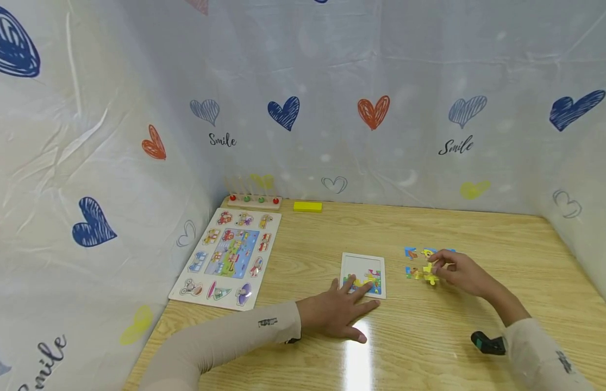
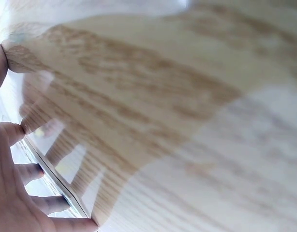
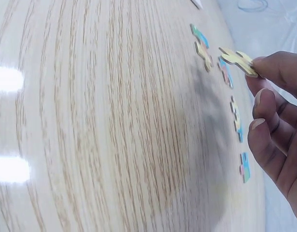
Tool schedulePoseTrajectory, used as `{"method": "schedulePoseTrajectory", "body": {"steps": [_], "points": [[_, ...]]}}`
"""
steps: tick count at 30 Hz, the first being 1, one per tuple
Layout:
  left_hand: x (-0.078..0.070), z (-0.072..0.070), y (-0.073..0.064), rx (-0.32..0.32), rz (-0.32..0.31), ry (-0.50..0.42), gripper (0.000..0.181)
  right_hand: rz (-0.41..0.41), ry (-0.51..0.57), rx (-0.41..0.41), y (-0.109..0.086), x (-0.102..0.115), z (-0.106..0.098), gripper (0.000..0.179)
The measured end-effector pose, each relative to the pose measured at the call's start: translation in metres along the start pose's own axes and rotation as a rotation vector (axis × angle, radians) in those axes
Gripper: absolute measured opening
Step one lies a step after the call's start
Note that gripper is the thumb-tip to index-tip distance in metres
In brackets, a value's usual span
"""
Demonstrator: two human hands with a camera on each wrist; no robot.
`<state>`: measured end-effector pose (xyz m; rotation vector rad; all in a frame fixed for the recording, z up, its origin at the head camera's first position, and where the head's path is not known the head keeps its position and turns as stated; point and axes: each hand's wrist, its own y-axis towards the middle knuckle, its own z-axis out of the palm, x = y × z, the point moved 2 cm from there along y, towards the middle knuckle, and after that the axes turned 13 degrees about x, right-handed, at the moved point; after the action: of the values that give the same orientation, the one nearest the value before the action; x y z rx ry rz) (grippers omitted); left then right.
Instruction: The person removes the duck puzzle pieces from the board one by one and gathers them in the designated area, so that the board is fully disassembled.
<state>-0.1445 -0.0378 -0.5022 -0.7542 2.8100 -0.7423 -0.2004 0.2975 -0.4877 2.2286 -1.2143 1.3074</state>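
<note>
Spreading the left hand (image 1: 339,312), with straight fingers, across the near part of a white-framed rectangular puzzle tray (image 1: 363,263) on the pale wood-grain desk (image 1: 312,244). Pinching a yellow jigsaw piece (image 1: 431,273) between thumb and forefinger of the right hand (image 1: 466,275), to the tray's right; holding it above the desk beside loose multicoloured jigsaw pieces (image 1: 410,252).

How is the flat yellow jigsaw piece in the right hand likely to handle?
The flat yellow jigsaw piece is probably stiff: it juts from the right hand's pinch without visible sag. It looks light, being small and thin. With its flat faces and lobed outline, it would likely slide rather than roll if pushed.
</note>
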Motion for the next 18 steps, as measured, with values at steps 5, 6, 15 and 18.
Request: {"method": "schedulePoseTrajectory", "body": {"steps": [5,6,15,18], "points": [[0.001,0.000,0.001,-0.002,-0.003,0.027,0.082,0.013,-0.026,-0.018,-0.003,-0.005,-0.004,0.021],[0.001,0.000,0.000,0.000,-0.002,0.026,0.082,0.016,-0.041,-0.029,-0.004,-0.006,-0.004,0.020],[0.000,-0.002,-0.001,0.008,0.003,0.013,0.082,0.088,-0.224,-0.075,-0.004,-0.014,-0.003,0.011],[0.000,-0.002,-0.001,0.008,0.001,0.023,0.082,0.107,-0.244,-0.083,-0.003,-0.016,-0.002,0.011]]}}
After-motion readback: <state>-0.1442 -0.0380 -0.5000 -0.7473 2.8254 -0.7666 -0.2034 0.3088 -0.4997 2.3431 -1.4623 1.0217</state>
